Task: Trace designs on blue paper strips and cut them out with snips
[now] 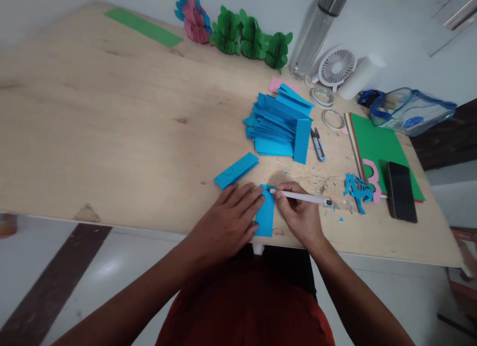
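L hand (231, 217) lies palm-down w/ fingers extended, their ends on the blue paper strip (264, 220) near the front edge of the wooden table (112, 117); nothing clenched. R hand (301, 216) has thumb & fingers pinched on the white pen (303, 196), tip at the strip's top end.

Folded blue piece (236, 170) lies just beyond L hand, faint curved line on it, no readable text. Behind: fanned pile of blue papers (276, 121), pink slip (278, 84) partly under it. Small snips (318, 146) lie to the R of the pile, 2 tape rolls (322, 97) beyond, no legible label.

Far R: colored sheets (380, 139), green on top, w/ black phone (401, 191) & pink cutout (373, 181) shaped like a "3" partly on them. Blue scraps (358, 188) beside the cutout. Clear bag (417, 110) w/ blue trim has a round blue logo, wording too small to read.

Along the wall, L to R: green strip (143, 27), pink-&-blue paper ornament (196, 20), green paper ornaments (251, 38), clear bottle (312, 35) w/ dark cap, white fan (336, 66), white roll (361, 77). No brand legible on bottle or fan.
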`<state>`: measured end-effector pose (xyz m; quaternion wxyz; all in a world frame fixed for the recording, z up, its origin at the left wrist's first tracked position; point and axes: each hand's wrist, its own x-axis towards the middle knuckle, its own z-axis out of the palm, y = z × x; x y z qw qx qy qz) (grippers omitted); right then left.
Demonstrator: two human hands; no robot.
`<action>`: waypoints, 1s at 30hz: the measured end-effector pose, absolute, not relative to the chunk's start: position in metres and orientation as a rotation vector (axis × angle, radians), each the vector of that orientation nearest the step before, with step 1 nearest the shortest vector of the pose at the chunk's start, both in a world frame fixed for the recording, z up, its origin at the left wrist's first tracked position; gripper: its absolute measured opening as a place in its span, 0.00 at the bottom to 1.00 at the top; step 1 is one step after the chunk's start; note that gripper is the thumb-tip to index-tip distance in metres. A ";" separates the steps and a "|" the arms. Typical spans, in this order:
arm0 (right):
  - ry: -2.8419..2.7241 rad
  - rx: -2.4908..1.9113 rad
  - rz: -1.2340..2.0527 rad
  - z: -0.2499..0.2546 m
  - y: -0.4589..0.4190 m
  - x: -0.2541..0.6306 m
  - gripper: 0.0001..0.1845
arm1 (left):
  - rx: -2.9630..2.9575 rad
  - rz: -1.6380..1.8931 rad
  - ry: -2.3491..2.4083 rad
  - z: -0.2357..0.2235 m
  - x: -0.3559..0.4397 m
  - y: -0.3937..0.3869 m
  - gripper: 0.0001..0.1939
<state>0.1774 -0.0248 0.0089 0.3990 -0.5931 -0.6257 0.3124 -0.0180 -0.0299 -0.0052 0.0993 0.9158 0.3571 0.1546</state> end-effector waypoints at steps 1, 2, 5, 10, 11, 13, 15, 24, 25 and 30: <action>-1.577 -1.507 0.792 0.009 -0.026 0.178 0.05 | 2.708 0.455 1.057 -0.005 -0.018 -0.030 0.24; -1.569 -1.512 0.794 0.008 -0.027 0.178 0.05 | 2.706 0.452 1.059 -0.005 -0.018 -0.030 0.24; -1.547 -1.523 0.797 0.008 -0.030 0.178 0.05 | 2.703 0.443 1.060 -0.004 -0.018 -0.030 0.24; -1.529 -1.523 0.817 0.007 -0.033 0.178 0.05 | 2.711 0.436 1.058 -0.004 -0.019 -0.031 0.24; -1.525 -1.523 0.819 0.006 -0.033 0.178 0.05 | 2.713 0.431 1.057 -0.004 -0.019 -0.031 0.23; -1.517 -1.520 0.820 0.005 -0.034 0.178 0.05 | 2.714 0.419 1.054 -0.004 -0.019 -0.031 0.22; -1.520 -1.513 0.820 0.004 -0.034 0.178 0.05 | 2.713 0.419 1.052 -0.004 -0.019 -0.031 0.22; -1.570 -1.522 0.767 0.004 -0.037 0.180 0.05 | 2.704 0.433 1.028 -0.004 -0.018 -0.030 0.22; -1.580 -1.525 0.755 0.004 -0.038 0.180 0.05 | 2.703 0.434 1.029 -0.004 -0.018 -0.030 0.22; -1.623 -1.527 0.714 0.006 -0.042 0.182 0.05 | 2.703 0.429 1.024 -0.003 -0.018 -0.030 0.22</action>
